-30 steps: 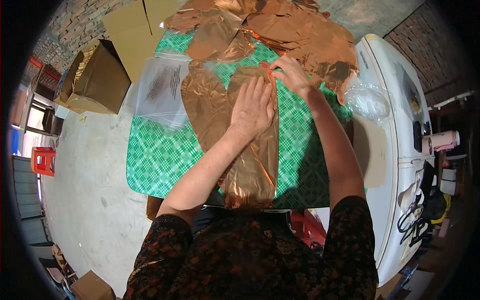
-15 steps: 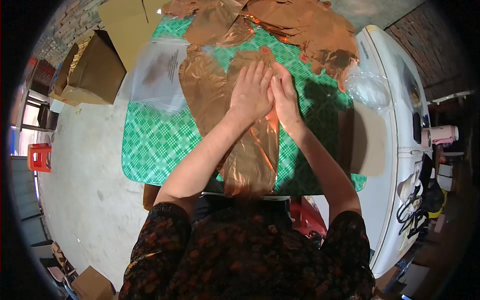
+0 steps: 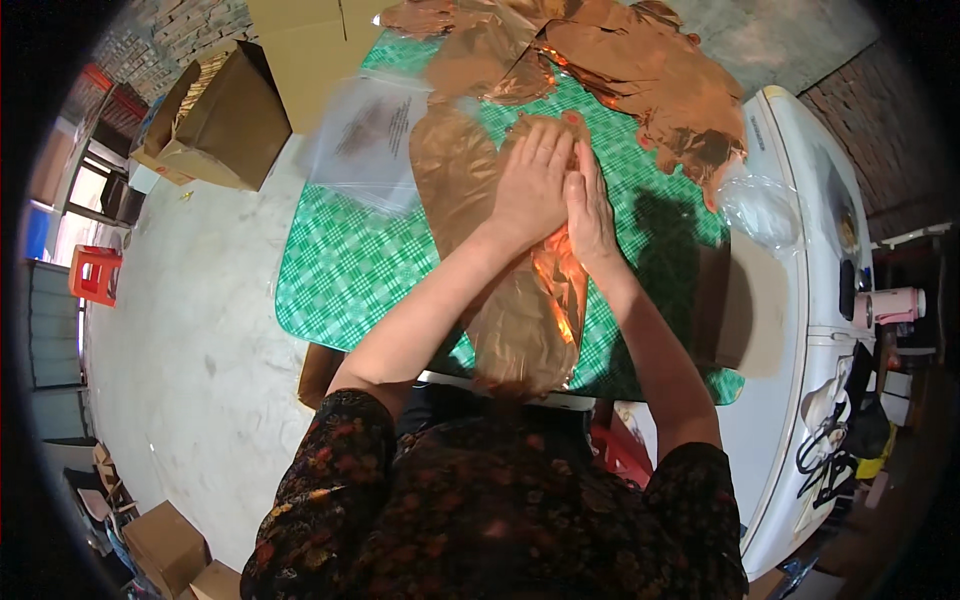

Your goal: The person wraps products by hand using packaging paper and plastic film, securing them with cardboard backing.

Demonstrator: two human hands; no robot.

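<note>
Copper-coloured foil ruled the scene, and the piece in play, a long foil shape (image 3: 520, 340), lay flat on the green checked surface (image 3: 350, 260), running from the middle down to six o'clock, at the person's own edge. Both hands were on it! The left hand (image 3: 538, 185) lay palm down, fingers straight and side by side, gripping nothing that showed. Tight in at its three o'clock stood the right hand (image 3: 592, 220), tipped on its edge along the foil's right border, fingers stretched toward twelve and unclenched; whether its fingertips pinched any foil, I couldn't tell. And what a shine below the wrists, where creases flared bright orange toward five o'clock!

Over at ten o'clock, a rounded foil panel (image 3: 455, 170) sat right against the long shape; whether they were joined was hidden. Just past it lay a clear plastic bag (image 3: 370, 140). Across the far side, from twelve to two, sprawled a rumpled foil pile (image 3: 650, 80), and around at two-thirty some crumpled clear plastic (image 3: 760, 210) sat close to a white refrigerator (image 3: 820, 250).

Out wide, well apart from the hands: a cardboard box (image 3: 235, 130) at ten, an orange-red stool (image 3: 95, 275) at nine, a pink flask (image 3: 895, 305) at three.
</note>
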